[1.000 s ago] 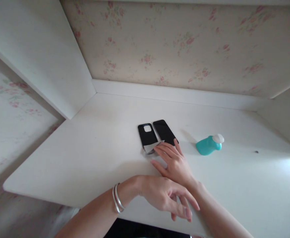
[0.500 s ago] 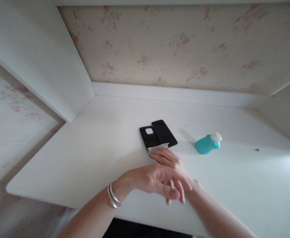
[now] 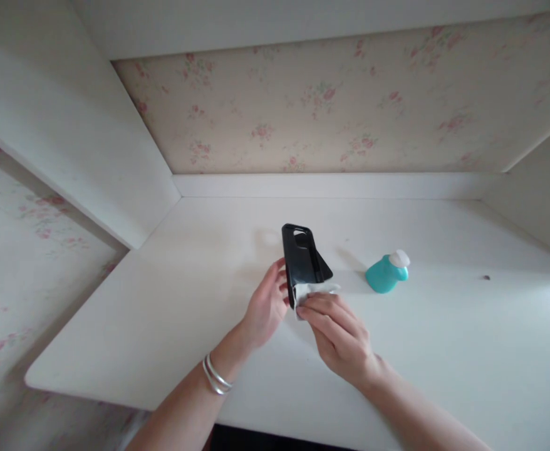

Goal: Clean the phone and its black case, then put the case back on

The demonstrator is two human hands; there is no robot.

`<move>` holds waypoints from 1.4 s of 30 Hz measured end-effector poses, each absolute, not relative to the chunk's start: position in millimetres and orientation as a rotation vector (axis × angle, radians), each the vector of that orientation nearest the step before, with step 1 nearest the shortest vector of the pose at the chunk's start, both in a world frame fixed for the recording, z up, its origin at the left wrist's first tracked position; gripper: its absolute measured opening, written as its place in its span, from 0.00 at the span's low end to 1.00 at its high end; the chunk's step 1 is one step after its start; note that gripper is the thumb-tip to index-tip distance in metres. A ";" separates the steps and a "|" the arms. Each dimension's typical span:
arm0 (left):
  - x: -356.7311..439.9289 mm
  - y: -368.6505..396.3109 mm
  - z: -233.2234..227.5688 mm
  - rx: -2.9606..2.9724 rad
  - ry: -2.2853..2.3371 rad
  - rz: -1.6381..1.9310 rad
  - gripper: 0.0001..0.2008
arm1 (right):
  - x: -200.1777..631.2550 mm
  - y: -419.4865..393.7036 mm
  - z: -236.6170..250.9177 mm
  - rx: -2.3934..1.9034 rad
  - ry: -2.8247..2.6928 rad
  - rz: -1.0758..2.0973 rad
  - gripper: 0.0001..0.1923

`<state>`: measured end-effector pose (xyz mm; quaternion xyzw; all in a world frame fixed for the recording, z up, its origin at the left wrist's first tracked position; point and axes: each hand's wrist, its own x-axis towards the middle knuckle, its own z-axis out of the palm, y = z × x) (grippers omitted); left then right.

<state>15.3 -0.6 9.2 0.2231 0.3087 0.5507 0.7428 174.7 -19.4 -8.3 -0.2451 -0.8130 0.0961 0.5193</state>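
Both forearms are bare with no sleeves in view, the left wrist wears two thin silver bangles (image 3: 216, 377) lying close together, and the left hand (image 3: 264, 308) and right hand (image 3: 343, 338) have short plain nails.

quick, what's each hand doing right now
Left hand: closed on the black phone case, tilting it up on edge.
Right hand: fingers pinching a white wipe against the case.
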 end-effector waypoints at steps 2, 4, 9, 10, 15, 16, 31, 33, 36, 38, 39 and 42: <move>19.1 -4.5 9.3 0.417 0.607 0.982 0.29 | 172.2 -21.8 -10.2 -0.544 -2.021 0.231 0.20; 18.4 -7.1 8.0 0.340 0.587 0.874 0.34 | 170.0 -23.2 -11.6 -0.511 -2.101 0.222 0.20; 11.1 -8.0 5.1 0.249 0.585 0.883 0.37 | 167.0 -26.4 -6.2 -0.526 -2.232 0.194 0.21; 10.4 -8.1 5.7 0.256 0.585 0.882 0.38 | 166.7 -27.2 -4.7 -0.540 -2.245 0.192 0.21; 10.2 -9.0 9.0 0.295 0.582 0.890 0.38 | 166.0 -29.6 -2.1 -0.558 -2.284 0.213 0.23; 10.1 -8.9 8.8 0.293 0.573 0.919 0.37 | 166.1 -29.5 -2.0 -0.556 -2.285 0.219 0.23; 19.1 -12.2 9.2 0.450 0.588 0.827 0.29 | 177.8 -20.0 -2.3 -0.795 -2.232 -0.049 0.19; 20.6 -13.2 9.1 0.474 0.599 0.795 0.28 | 181.9 -17.4 -1.2 -0.852 -2.207 -0.091 0.21; 21.2 -15.1 7.2 0.529 0.641 0.716 0.31 | 188.3 -13.0 -0.2 -0.920 -2.149 -0.148 0.23; 21.2 -16.3 5.4 0.565 0.680 0.657 0.34 | 192.4 -9.6 0.0 -0.959 -2.103 -0.185 0.24; 21.3 -16.9 4.5 0.580 0.694 0.635 0.35 | 194.4 -7.8 0.0 -0.977 -2.084 -0.197 0.24; 21.8 -17.9 2.6 0.614 0.712 0.599 0.38 | 199.6 -2.8 -0.4 -1.041 -2.015 -0.210 0.25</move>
